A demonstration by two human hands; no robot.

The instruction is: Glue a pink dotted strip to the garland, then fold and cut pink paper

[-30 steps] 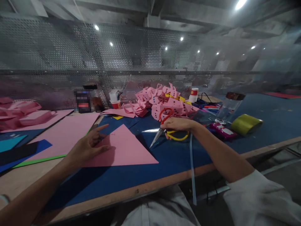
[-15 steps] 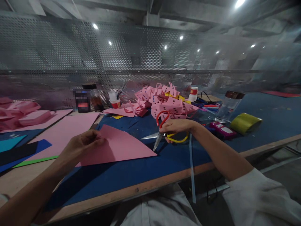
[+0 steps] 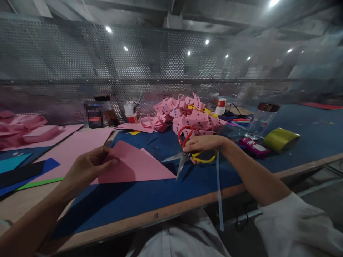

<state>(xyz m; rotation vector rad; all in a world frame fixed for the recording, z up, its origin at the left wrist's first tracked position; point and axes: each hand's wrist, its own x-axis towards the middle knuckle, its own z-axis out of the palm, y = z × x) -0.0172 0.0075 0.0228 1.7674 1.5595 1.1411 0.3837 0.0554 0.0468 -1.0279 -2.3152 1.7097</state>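
At the centre-left of the frame, the paper (image 3: 131,166) lies over the table (image 3: 155,215), its upper left part in the left hand (image 3: 92,164). The scissors (image 3: 184,153), in the right hand (image 3: 202,144), reach its right tip. Sheets (image 3: 72,150) spread to the left, with folded pieces (image 3: 21,128) at the frame's left edge. Behind the paper, at mid-frame, stands the pile (image 3: 187,116), between a cup (image 3: 131,117) on its left and stacked cups (image 3: 221,106) at its right rear. Farther right is the jar (image 3: 261,121), the roll (image 3: 281,140) before it. Below the right wrist, a strip (image 3: 219,196) hangs past the table's front edge. A screen (image 3: 160,57) stands behind everything, across the upper half.
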